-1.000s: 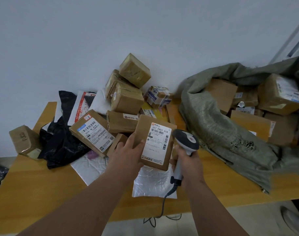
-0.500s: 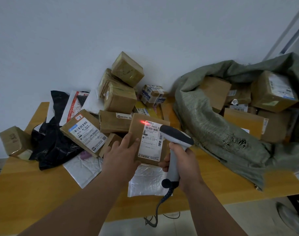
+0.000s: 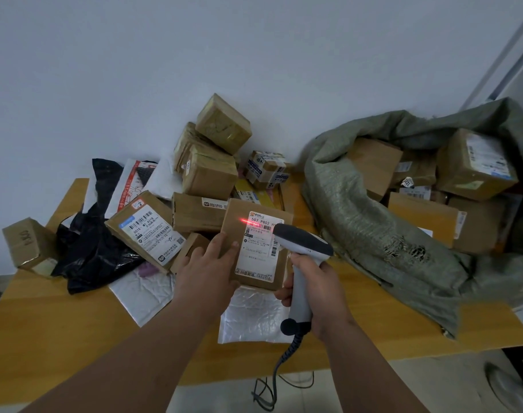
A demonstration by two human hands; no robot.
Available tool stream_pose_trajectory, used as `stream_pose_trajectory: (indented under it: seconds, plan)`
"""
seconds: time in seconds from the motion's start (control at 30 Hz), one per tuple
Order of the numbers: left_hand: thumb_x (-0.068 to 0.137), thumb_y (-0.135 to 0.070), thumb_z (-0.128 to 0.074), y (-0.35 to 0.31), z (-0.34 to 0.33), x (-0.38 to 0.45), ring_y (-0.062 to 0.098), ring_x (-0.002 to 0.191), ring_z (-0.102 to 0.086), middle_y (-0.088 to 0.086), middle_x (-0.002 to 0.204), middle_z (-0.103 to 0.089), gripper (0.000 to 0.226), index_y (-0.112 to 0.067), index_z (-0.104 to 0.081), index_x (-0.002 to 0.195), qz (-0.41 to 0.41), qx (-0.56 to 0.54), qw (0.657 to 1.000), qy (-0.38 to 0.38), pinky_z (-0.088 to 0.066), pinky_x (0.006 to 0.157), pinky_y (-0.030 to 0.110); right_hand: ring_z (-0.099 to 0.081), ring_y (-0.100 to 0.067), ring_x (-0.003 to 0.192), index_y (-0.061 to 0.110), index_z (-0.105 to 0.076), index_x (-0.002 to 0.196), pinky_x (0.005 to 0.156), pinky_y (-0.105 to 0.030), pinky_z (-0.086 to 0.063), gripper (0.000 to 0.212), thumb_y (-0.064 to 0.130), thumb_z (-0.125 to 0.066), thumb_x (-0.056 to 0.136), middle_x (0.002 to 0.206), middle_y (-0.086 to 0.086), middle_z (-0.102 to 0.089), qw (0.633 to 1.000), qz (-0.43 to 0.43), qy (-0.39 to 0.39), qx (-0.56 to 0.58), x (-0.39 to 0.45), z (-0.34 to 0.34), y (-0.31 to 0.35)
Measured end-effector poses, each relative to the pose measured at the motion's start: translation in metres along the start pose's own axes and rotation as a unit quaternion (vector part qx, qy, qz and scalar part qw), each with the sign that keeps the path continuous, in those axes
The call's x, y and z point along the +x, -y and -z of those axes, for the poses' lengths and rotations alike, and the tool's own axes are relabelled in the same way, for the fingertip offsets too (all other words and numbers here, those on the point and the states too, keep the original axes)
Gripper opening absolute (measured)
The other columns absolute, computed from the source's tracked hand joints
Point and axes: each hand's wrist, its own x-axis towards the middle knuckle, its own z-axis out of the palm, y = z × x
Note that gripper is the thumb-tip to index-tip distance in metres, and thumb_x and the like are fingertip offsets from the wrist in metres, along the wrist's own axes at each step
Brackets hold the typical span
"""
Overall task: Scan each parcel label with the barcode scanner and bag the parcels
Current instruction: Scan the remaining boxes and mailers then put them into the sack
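Observation:
My left hand (image 3: 208, 268) grips the left edge of a flat brown parcel (image 3: 255, 244), its white label facing me. A red scan line glows across the top of that label. My right hand (image 3: 316, 289) holds the white and grey barcode scanner (image 3: 302, 251) by its handle, its head aimed at the label from the right. A large grey-green woven sack (image 3: 370, 234) lies open on the right of the wooden table (image 3: 75, 311), with several brown boxes inside it.
A heap of brown cardboard parcels (image 3: 209, 174) rests against the wall behind my hands. A labelled parcel (image 3: 148, 231), black plastic bags (image 3: 96, 251) and white bubble mailers (image 3: 254, 317) lie left and front. A small box (image 3: 26, 242) sits at the table's left edge. The scanner cable (image 3: 272, 380) hangs off the front.
The scanner head has swung from pointing away to facing the label, and the red scan line has come on. My left hand keeps holding the parcel in place.

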Motion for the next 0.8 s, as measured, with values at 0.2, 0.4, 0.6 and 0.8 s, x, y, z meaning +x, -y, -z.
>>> stream_pose_trajectory:
  seconds: [0.2, 0.4, 0.6, 0.8]
  plan:
    - [0.090, -0.055, -0.056, 0.000, 0.002, -0.002, 0.024, 0.140, -0.027, -0.004, 0.162, -0.008, 0.076, -0.038, -0.016, 0.153, -0.001, 0.002, 1.000, -0.001, -0.030, 0.111, 0.043, -0.068, -0.025, 0.057, 0.003, -0.066, 0.088, 0.055, -0.032, -0.052, 0.025, 0.027, -0.062, 0.094, 0.061, -0.008, -0.061, 1.000, 0.007, 0.003, -0.010, 0.002, -0.001, -0.001]
    - [0.090, -0.056, -0.056, 0.005, 0.003, -0.003, 0.025, 0.142, -0.024, -0.002, 0.162, -0.006, 0.074, -0.041, -0.018, 0.152, 0.001, -0.019, 1.000, 0.008, -0.026, 0.113, 0.044, -0.067, -0.023, 0.062, 0.003, -0.066, 0.096, 0.054, -0.031, -0.052, 0.020, 0.023, -0.063, 0.095, 0.070, -0.008, -0.063, 0.999, 0.018, -0.035, 0.010, 0.003, -0.007, -0.002]
    - [0.093, -0.052, -0.052, 0.012, 0.003, -0.004, 0.027, 0.144, -0.027, 0.004, 0.163, -0.005, 0.075, -0.043, -0.007, 0.152, 0.017, -0.056, 0.997, 0.056, -0.023, 0.115, 0.048, -0.062, -0.016, 0.080, 0.025, -0.060, 0.096, 0.080, -0.042, -0.057, 0.005, 0.026, -0.065, 0.095, 0.088, 0.002, -0.064, 0.996, 0.017, -0.075, 0.034, 0.007, -0.019, -0.012]
    - [0.095, -0.044, -0.052, 0.015, 0.012, -0.001, 0.029, 0.140, -0.033, 0.003, 0.162, -0.011, 0.072, -0.034, -0.010, 0.153, 0.008, -0.120, 0.989, 0.086, -0.034, 0.112, 0.046, -0.066, -0.010, 0.090, 0.027, -0.064, 0.107, 0.068, -0.026, -0.051, 0.013, 0.025, -0.067, 0.094, 0.100, 0.007, -0.071, 0.995, 0.040, -0.061, 0.069, -0.002, -0.042, -0.019]
